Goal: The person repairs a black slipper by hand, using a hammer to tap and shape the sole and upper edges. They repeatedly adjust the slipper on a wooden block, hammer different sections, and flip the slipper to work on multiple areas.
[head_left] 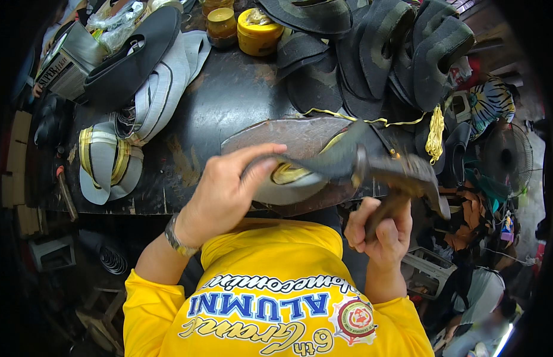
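My left hand (220,193), a watch on its wrist, pinches a dark shoe upper (333,159) with a pale grey lining and yellow strip along its edge. The upper lies bent over a brown slab (258,135) at the table's near edge. My right hand (386,235) is wrapped round the handle of a hammer (410,175). The hammer's head is smeared by motion and hangs at the right end of the upper; whether it touches cannot be made out. A thin yellow cord (377,121) runs just behind the slab.
Stacked dark uppers (371,53) fill the table's back right, beside a yellow tub (258,38) and a brown jar (222,27). Grey-lined uppers (160,89) and a tin (71,62) stand at left. A second hammer (65,190) hangs at the left edge. A fan (507,157) stands right.
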`<state>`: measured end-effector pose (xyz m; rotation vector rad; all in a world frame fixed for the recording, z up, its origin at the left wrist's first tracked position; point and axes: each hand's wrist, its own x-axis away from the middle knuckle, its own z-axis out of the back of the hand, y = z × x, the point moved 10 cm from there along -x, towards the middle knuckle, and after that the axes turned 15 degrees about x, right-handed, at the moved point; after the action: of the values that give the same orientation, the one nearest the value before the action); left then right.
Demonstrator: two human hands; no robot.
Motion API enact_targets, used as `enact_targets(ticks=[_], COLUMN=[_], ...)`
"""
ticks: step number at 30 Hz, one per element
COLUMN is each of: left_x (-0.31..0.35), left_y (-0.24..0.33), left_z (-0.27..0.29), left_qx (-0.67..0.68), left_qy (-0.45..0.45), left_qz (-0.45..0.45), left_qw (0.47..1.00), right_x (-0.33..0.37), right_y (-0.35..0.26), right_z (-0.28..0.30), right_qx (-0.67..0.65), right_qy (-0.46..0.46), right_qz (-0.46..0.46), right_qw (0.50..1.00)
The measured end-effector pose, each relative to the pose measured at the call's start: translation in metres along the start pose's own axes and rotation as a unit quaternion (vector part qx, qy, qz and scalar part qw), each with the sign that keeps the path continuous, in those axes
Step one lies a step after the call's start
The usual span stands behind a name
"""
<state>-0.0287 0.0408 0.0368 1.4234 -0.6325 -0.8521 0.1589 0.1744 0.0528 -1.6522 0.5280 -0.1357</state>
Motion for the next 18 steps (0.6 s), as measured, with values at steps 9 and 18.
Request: enact_targets(ticks=[9,18], left_x=[-0.013,0.009], left_y=[-0.012,-0.018], left_z=[-0.021,-0.011], left_qx=[-0.031,-0.082], left_qy=[0.054,0.095], left_qz=[-0.136,-0.215], left_qw=[0.989,0.968], right_x=[0.015,0.017], right_y=[0.049,0.054], right_z=[0.041,0.041], right_qx=[0.484,0.490], right_qy=[0.044,0.043], right_qz=[-0.174,-0.152], right_qw=[0.857,0.858])
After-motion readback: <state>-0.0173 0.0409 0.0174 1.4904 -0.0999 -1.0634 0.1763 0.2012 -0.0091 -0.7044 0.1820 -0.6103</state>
